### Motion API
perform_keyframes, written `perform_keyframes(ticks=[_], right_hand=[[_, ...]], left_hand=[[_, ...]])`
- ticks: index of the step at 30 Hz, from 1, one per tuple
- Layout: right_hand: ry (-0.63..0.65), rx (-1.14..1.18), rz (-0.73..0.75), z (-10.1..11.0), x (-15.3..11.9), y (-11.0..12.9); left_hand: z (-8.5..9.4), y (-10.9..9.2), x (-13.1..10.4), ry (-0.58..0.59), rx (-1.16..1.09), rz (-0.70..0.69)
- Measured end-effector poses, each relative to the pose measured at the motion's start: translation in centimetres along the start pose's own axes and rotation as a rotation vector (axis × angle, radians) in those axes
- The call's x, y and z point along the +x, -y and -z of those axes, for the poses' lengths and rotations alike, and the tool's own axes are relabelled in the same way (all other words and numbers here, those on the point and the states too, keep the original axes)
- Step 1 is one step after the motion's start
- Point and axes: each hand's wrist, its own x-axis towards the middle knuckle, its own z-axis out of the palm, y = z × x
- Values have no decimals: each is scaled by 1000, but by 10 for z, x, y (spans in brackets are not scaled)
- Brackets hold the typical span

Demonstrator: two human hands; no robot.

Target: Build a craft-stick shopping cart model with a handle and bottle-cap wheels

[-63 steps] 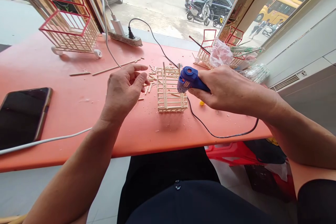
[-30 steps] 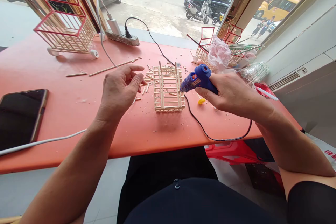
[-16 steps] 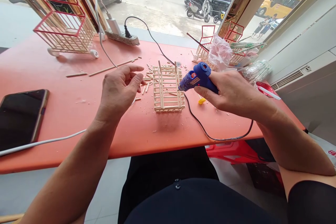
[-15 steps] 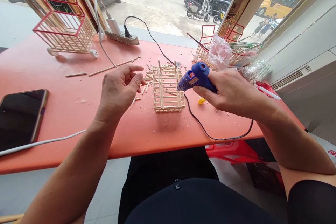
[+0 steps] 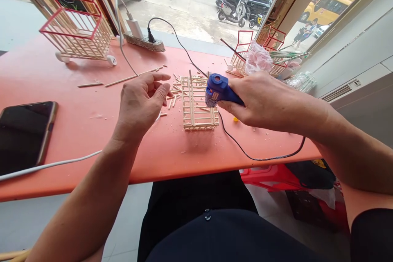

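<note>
My right hand (image 5: 258, 98) is wrapped round a blue hot glue gun (image 5: 218, 86), its nozzle pointing down over the right side of a small frame of pale wooden sticks (image 5: 198, 120). The gun hides part of that frame, and whether the nozzle touches it I cannot tell. The frame lies on the orange table (image 5: 147, 163), with two longer sticks running along it. To the left of the frame, apart from it, my left hand (image 5: 141, 102) hovers with loosely bent fingers and a gap between thumb and forefinger. No object shows in it.
Loose stick pieces (image 5: 176, 90) lie behind the frame. A black cord (image 5: 245, 155) loops at the right front. On the left are a phone (image 5: 24, 135), a white cable (image 5: 61, 164) and a red-rimmed stick cart (image 5: 80, 37). A power strip (image 5: 145, 43) sits by the window.
The glue gun in my right hand has shifted slightly left and turned to point more steeply down over the frame. My left hand keeps nearly the same pose.
</note>
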Motion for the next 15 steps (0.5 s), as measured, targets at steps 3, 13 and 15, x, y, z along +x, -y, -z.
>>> perform_keyframes(ticks=[3,13,15], right_hand=[[51,-90,-12,4,4,5],[98,-164,27,9,14,9],[101,-167,65,12,18,13]], left_hand=[[-1,2,2,-35,-17,-42],[-1,3,3,-52,-58,-44],[-1,3,3,-50,-54,-49]])
